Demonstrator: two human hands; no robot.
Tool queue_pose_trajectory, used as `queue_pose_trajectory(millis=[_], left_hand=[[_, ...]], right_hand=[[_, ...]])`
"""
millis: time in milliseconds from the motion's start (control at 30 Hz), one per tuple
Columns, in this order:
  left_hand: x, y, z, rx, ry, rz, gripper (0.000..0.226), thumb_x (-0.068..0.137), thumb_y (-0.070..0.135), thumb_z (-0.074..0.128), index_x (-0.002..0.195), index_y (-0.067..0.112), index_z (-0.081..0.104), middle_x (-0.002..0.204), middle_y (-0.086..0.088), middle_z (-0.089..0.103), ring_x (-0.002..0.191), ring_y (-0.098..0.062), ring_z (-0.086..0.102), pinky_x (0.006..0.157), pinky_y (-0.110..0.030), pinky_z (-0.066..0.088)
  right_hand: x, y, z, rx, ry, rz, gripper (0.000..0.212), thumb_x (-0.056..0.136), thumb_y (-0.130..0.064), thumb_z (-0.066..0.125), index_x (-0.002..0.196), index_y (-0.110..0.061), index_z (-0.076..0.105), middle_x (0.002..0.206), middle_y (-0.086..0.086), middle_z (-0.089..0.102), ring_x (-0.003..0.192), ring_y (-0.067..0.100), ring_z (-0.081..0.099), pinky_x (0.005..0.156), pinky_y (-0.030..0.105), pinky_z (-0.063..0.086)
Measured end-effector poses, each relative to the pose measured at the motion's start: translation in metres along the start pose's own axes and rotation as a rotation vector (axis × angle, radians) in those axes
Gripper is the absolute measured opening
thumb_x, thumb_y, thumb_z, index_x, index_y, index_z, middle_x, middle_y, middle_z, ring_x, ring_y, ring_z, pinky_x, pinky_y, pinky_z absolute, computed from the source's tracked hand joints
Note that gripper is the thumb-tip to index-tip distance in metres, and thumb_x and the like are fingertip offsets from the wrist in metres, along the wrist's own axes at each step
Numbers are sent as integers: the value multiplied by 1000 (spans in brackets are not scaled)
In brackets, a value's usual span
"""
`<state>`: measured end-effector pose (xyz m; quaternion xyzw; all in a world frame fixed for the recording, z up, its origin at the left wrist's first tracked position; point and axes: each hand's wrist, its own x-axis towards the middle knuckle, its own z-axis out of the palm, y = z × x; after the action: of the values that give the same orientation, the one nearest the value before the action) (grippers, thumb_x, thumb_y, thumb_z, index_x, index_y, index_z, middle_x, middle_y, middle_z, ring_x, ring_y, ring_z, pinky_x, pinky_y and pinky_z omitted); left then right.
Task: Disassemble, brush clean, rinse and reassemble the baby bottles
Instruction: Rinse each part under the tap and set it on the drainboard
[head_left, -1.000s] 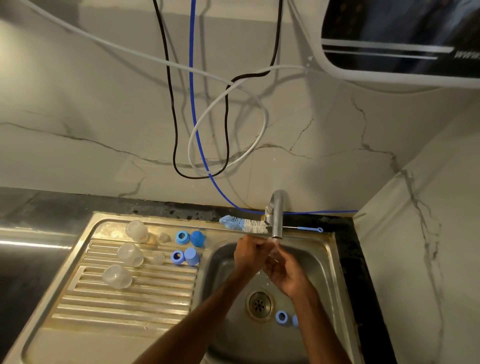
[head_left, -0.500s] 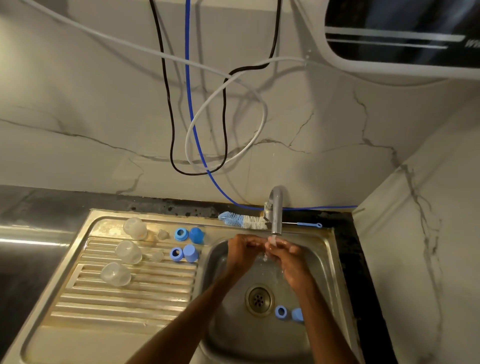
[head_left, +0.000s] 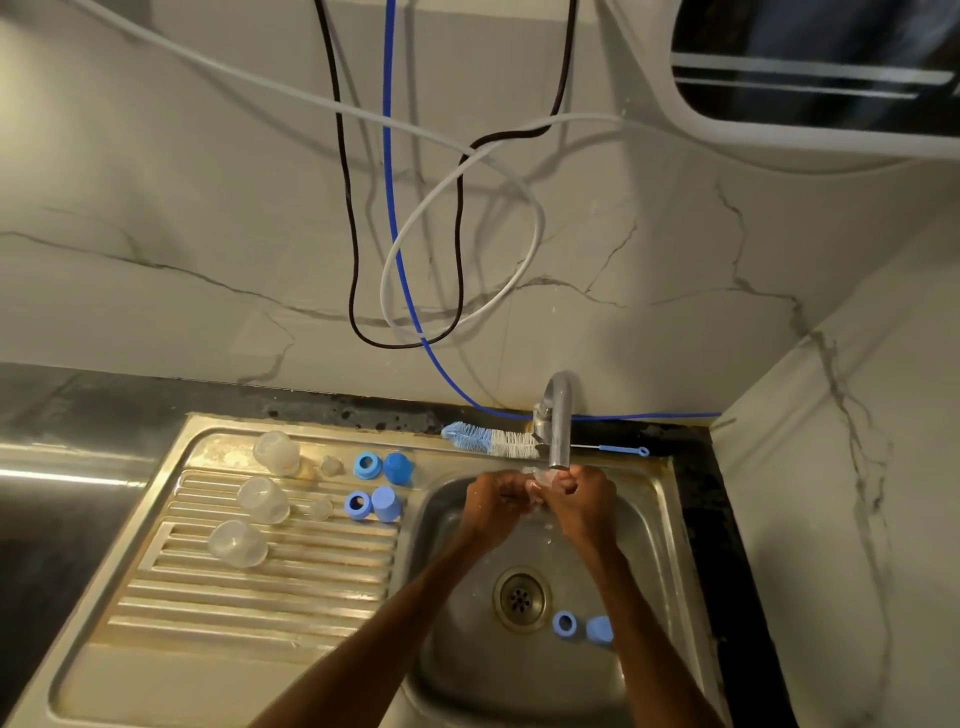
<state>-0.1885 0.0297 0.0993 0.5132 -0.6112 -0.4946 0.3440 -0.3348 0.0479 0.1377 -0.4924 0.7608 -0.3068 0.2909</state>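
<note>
Both hands have climbed since a second ago, from mid-basin to just under the spout, and they sit closer together.

Head view: my left hand (head_left: 496, 501) and right hand (head_left: 584, 501) meet at the 12 o'clock end of the stainless steel sink basin (head_left: 649, 525). The fingers of both are curled in, pinching a small pale translucent piece (head_left: 537, 479) between them. It is too small for me to say which bottle part it is. That piece sits directly below the mouth of the curved grey metal tap (head_left: 560, 415), touching both sets of fingertips.

At 6 o'clock from the hands, past the round metal drain (head_left: 521, 598), a light blue plastic screw ring (head_left: 564, 623) and a light blue plastic cap (head_left: 598, 629) lie side by side on the basin floor. My right forearm partly hides the cap.

At 12 o'clock, behind the tap, a blue-and-white bristled bottle brush (head_left: 491, 441) lies along the sink rim, its thin handle running on toward 1 o'clock.

Out at 9 o'clock, well apart from both hands, is the ribbed steel drainboard (head_left: 260, 597). It carries three clear plastic bottle bodies (head_left: 262, 499) in a slanting column and two clear teats (head_left: 331, 466) beside them. Two more blue rings (head_left: 367, 465) and two blue caps (head_left: 386, 503) lie nearest the basin.
</note>
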Motion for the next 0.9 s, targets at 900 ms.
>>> queue_pose_trajectory(millis=[900], left_hand=[[85,3,17,339,-55,-133,23,89,0,62,104,14,72,93,0,68,87,-16,63,68,-19,42]], right_hand=[[-2,8,0,85,-77,-23,25,81,-18,83,101,-22,68,85,-12,69,78,0,65,60,10,48]])
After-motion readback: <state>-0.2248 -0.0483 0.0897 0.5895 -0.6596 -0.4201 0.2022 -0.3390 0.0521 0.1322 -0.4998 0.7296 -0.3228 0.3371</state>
